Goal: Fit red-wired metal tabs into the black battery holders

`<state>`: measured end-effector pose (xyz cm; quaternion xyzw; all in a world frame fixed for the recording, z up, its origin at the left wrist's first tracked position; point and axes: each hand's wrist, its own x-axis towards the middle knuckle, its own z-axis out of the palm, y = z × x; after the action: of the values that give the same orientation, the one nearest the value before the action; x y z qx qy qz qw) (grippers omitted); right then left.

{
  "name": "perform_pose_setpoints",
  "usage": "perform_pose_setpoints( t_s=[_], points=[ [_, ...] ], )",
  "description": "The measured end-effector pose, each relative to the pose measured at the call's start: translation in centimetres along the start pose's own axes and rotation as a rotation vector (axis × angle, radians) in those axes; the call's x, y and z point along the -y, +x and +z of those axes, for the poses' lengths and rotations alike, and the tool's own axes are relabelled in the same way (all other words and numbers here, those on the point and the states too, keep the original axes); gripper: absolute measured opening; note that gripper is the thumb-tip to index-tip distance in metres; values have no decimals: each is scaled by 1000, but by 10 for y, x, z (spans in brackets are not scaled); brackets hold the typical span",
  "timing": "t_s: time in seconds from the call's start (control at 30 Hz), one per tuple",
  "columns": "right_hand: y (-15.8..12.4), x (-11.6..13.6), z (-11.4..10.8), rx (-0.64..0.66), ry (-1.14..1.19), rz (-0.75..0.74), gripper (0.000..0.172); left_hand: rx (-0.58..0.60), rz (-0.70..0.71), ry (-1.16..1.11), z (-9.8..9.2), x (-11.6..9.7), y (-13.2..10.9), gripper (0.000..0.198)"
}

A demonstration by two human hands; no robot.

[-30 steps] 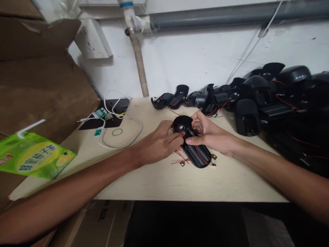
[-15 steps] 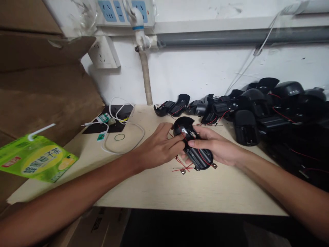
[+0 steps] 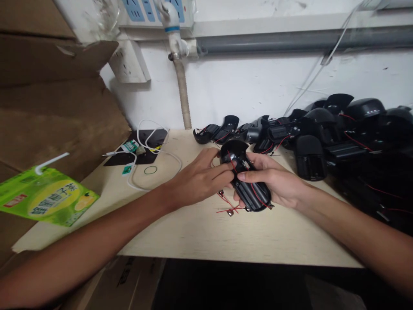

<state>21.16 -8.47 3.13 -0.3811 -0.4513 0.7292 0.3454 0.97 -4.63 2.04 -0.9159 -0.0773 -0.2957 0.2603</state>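
A black plastic housing (image 3: 251, 194) with a curved upper end and a red wire along it is held above the light wooden table (image 3: 193, 234). My right hand (image 3: 274, 176) grips it from the right, thumb across its front. My left hand (image 3: 203, 176) is closed at its upper left side, fingertips pressed at the red wire; whether they pinch the wire or the housing is hard to tell. Below the hands lie loose red wires with small metal contacts (image 3: 230, 212).
Many black housings with red wires (image 3: 309, 157) are heaped at the back right. At left are a green drink carton (image 3: 54, 193), a white cable (image 3: 177, 159), a black sheet (image 3: 112, 160) and cardboard (image 3: 58, 112). Pipes run along the wall.
The housing has shifted slightly right in view, with my right hand still around it. My left fingers have moved a little over its upper part. The view has tilted slightly.
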Motion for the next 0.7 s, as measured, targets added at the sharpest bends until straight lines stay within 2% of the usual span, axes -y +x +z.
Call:
perform_pose_setpoints(
  t_s=[0.17, 0.3, 0.37, 0.43, 0.57, 0.63, 0.7],
  points=[
    [5, 3, -10, -49, -48, -21, 32, 46, -149, -55, 3, 2, -1, 18],
    [6, 6, -21, -60, -134, -84, 31, 90, -138, -29, -3, 3, -2, 22],
    [5, 9, -24, -83, -131, -86, 28, 39, -130, -74, -9, 3, -3, 28],
    [4, 12, -26, -103, -104, -68, 26, -75, -172, -150, -15, 2, -3, 30],
    [2, 13, -25, -92, -112, -55, 33, -296, -416, -242, -18, 0, -1, 27],
    [2, 11, -25, -87, -119, -65, 37, -340, -509, -270, -16, 0, 0, 25],
    [3, 9, -25, -87, -108, -66, 40, -322, -540, -313, -12, 0, 0, 25]
  ],
)
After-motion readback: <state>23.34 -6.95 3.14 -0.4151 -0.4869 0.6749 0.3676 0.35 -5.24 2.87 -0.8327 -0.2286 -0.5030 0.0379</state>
